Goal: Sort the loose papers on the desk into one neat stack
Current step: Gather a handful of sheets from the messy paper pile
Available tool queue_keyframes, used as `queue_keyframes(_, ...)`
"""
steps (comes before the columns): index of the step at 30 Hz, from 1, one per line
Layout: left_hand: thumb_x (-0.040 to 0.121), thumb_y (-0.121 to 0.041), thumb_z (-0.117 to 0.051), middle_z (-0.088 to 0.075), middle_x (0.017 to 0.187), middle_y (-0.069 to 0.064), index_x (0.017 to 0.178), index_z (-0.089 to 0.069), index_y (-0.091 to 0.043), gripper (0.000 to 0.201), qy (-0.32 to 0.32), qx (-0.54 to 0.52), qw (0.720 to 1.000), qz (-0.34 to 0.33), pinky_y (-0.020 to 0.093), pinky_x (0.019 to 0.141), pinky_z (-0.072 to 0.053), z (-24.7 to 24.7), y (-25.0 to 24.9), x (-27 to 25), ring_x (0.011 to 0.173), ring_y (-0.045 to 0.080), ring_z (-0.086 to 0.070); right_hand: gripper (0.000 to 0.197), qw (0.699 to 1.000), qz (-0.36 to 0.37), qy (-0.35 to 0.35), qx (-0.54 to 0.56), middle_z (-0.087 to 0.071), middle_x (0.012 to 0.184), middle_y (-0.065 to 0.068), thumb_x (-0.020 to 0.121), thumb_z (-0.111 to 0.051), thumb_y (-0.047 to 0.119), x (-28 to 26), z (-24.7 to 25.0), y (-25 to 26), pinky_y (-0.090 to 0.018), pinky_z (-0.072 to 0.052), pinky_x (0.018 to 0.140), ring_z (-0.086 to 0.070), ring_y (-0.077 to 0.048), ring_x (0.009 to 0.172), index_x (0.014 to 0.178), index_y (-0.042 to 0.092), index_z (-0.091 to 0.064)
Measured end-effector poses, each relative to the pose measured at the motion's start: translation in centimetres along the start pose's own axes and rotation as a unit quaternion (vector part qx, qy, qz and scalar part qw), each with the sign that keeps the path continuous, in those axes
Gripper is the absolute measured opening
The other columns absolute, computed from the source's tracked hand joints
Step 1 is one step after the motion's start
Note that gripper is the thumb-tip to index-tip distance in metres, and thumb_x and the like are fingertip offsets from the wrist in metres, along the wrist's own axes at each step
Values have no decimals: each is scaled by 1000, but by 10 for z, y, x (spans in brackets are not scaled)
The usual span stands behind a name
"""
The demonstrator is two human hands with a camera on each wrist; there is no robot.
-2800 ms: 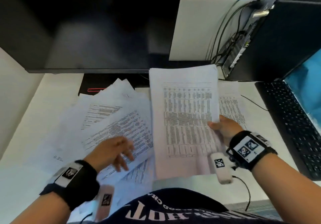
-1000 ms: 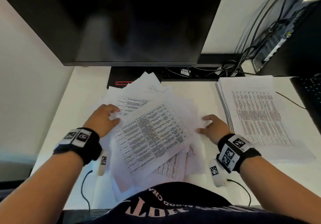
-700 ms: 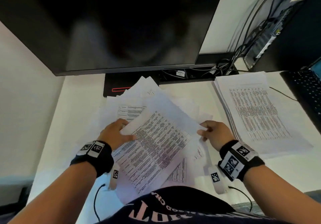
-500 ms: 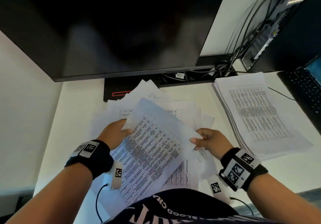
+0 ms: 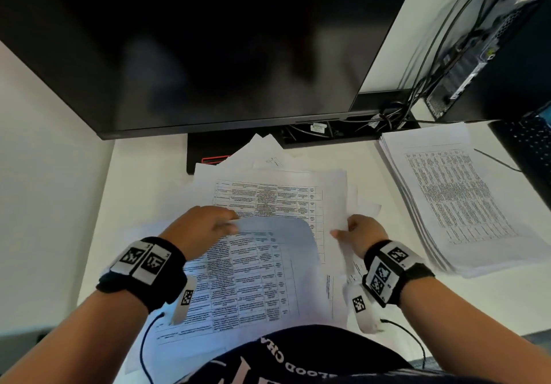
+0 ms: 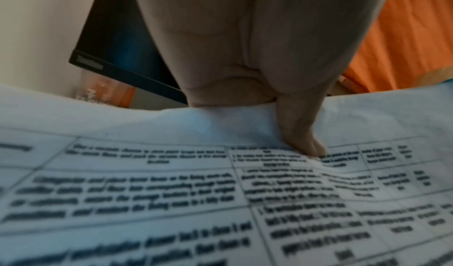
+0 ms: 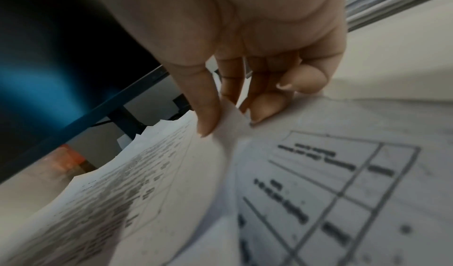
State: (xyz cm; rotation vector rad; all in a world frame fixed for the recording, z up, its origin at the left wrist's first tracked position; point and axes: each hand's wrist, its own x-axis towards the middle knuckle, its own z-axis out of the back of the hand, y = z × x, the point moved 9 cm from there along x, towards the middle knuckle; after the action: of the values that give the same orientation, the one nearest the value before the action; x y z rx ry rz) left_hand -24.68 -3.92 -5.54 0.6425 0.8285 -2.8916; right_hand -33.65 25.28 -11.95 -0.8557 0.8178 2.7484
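Between both hands, top sheet (image 5: pixel 253 276) runs lengthwise twd monitor (image 5: pixel 208 49); L grip (image 5: pixel 205 228) & R grip (image 5: pixel 362 233) pinch it.

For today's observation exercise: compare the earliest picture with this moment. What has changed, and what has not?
The bundle the right hand held now lies as a stack on the right. Both hands moved to the loose pile; the left hand grips a sheet, the right pinches another. The monitor stayed put.
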Motion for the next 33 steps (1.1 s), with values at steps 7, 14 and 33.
queue_keyframes(7, 94, -37, -50, -65, 93, -1, 97, -71, -14, 31, -122, 45, 989, -76, 30, 78, -42, 23, -19, 2, 87, 18, -53, 6, 981, 81, -28, 175, -72, 75, -1, 81, -71, 16, -5, 38, 1, -27, -49, 68, -65, -24, 75, 80, 12, -68)
queue_keyframes(14, 89, -31, -63, -47, 136, -11, 94, -74, -26, 13, -180, 10, 977, -111, 33, 107, -23, 41, -40, 9, 128, 12, -32, 6, 960, 161, 37, 224, -76, 80, 0, 81, -69, 6, -22, 51, 27, -17, -53, 71, -70, -11, 75, 83, 12, -71)
queue_keyframes(33, 93, -26, -59, -65, 96, -7, 106, -73, -15, 22, -185, -60, 980, -47, 11, 76, -36, 32, -30, 23, 87, 9, -55, 32, 951, 131, 131, 248, -73, 95, -11, 73, -78, 18, -23, 19, 21, -41, -55, 84, -70, -26, 89, 101, 16, -63)
